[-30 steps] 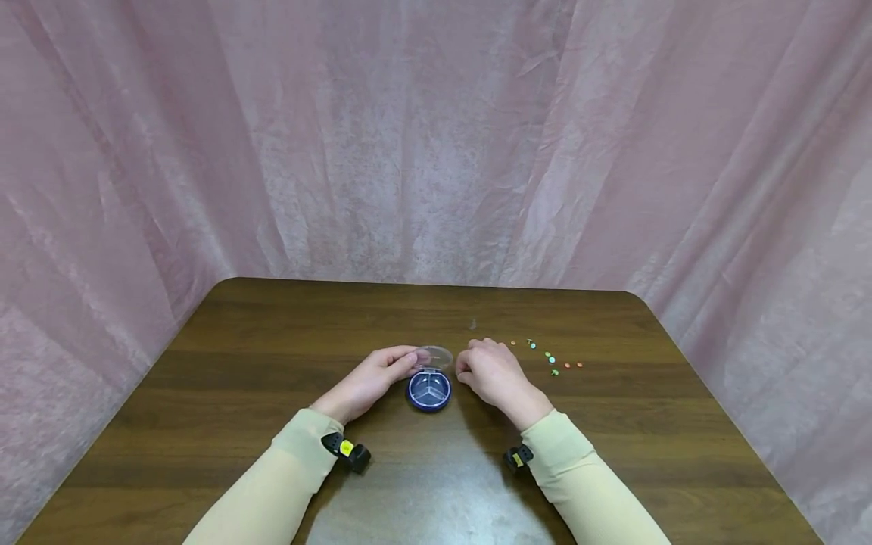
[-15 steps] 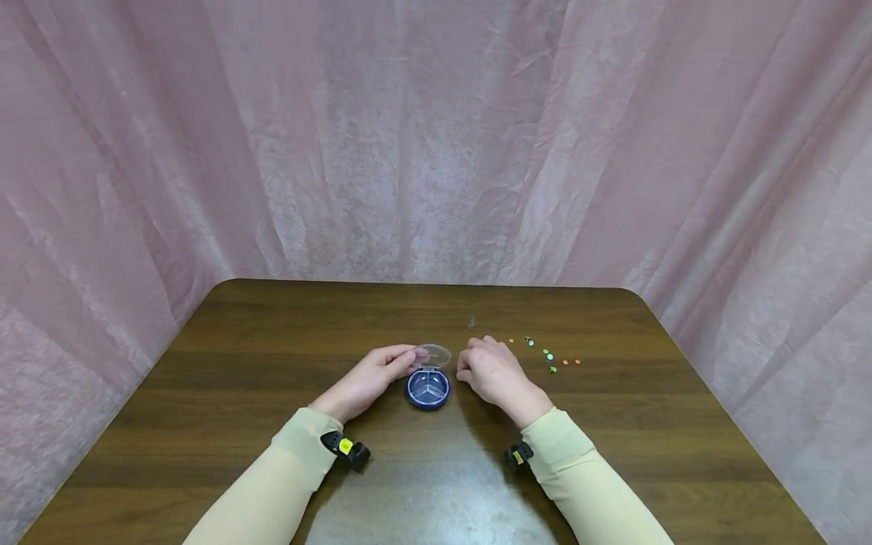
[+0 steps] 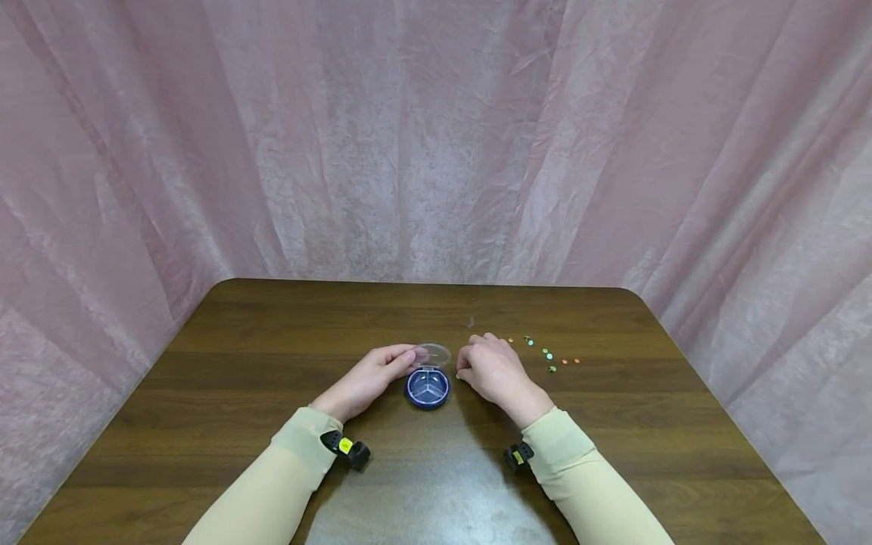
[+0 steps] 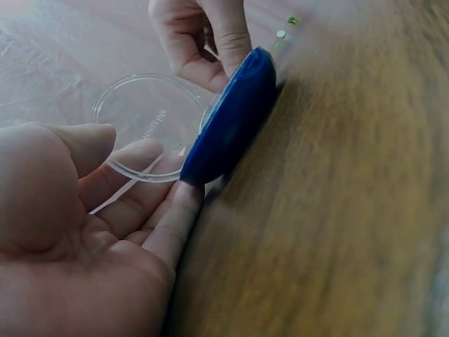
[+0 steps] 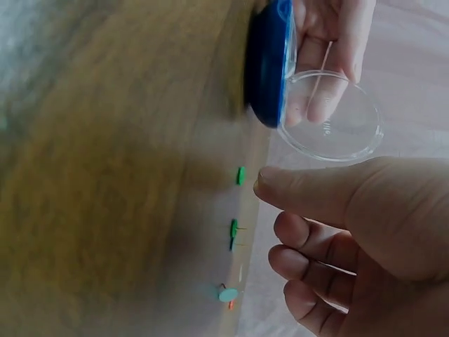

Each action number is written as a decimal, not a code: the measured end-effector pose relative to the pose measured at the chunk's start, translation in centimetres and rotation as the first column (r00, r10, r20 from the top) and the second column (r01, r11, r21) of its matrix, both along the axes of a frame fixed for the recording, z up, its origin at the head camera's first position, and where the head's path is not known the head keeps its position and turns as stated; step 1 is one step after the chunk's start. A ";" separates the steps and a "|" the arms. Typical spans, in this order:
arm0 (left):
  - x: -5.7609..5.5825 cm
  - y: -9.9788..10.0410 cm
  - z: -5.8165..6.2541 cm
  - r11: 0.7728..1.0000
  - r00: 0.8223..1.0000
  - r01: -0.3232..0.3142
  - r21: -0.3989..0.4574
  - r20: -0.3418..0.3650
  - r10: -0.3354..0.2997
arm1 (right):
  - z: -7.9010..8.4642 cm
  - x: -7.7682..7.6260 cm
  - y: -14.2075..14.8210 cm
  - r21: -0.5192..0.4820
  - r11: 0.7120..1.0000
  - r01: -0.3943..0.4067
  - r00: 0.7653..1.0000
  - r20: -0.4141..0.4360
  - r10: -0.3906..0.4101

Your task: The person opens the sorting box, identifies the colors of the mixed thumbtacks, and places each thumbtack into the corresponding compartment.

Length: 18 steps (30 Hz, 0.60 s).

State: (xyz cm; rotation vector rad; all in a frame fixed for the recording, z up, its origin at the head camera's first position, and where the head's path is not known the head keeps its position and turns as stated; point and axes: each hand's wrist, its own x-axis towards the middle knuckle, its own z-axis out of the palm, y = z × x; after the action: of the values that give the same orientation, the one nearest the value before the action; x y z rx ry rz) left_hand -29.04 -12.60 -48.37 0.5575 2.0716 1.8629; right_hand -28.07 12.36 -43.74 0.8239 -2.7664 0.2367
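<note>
A round blue pill case with three compartments stands on the table, its clear lid raised. My left hand holds the case at the lid, thumb at the lid's edge and fingers behind it; one fingertip meets the blue base. Right of the case, my right hand is low over the table with curled fingers. At its thumb tip is a green thumbtack, head down, seemingly pinched by its pin; the index fingertip is hidden behind the thumb.
Several small thumbtacks in green, orange and light blue lie scattered right of my right hand, among them a light blue one and an orange one. The brown wooden table ends at a pink curtain.
Both hands stay nearly where they were. A bit of green now shows at the right fingertips in the head view. The slight shift of the scene comes from the camera.
</note>
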 end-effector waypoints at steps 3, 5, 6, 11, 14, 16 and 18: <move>0.0 0.0 -0.1 1.000 1.000 -0.003 -0.001 0.000 0.003 | -0.3 0.0 -0.1 0.015 1.000 -0.002 1.000 0.006 0.002; 0.0 0.0 -0.1 1.000 1.000 -0.003 0.001 0.004 0.003 | -0.5 0.1 -0.2 0.028 1.000 -0.003 1.000 -0.003 0.003; 0.0 0.0 -0.1 1.000 1.000 -0.002 0.003 0.004 0.002 | -0.5 0.1 -0.2 0.033 0.999 -0.004 1.000 -0.010 0.004; 0.0 0.0 -0.1 1.000 1.000 -0.002 0.005 0.002 0.002 | -0.6 0.2 -0.3 0.044 0.999 -0.006 0.999 -0.037 0.008; 0.1 0.0 -0.1 1.000 1.000 -0.007 -0.004 0.002 0.007 | -0.6 0.2 -0.3 0.053 0.999 -0.011 0.999 -0.040 0.013; 0.2 0.0 0.0 1.000 1.000 -0.013 -0.009 0.012 0.013 | -0.2 0.4 -0.2 0.041 0.999 -0.004 0.999 -0.033 0.006; 0.2 0.0 0.0 1.000 1.000 -0.011 -0.008 0.006 0.011 | 0.4 0.5 0.0 0.023 1.000 0.021 1.000 -0.020 -0.021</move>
State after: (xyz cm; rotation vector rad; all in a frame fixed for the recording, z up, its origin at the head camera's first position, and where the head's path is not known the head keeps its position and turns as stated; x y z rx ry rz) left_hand -28.89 -12.56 -48.37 0.5389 2.0822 1.8594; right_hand -27.55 12.33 -43.33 0.7985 -2.7630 0.1915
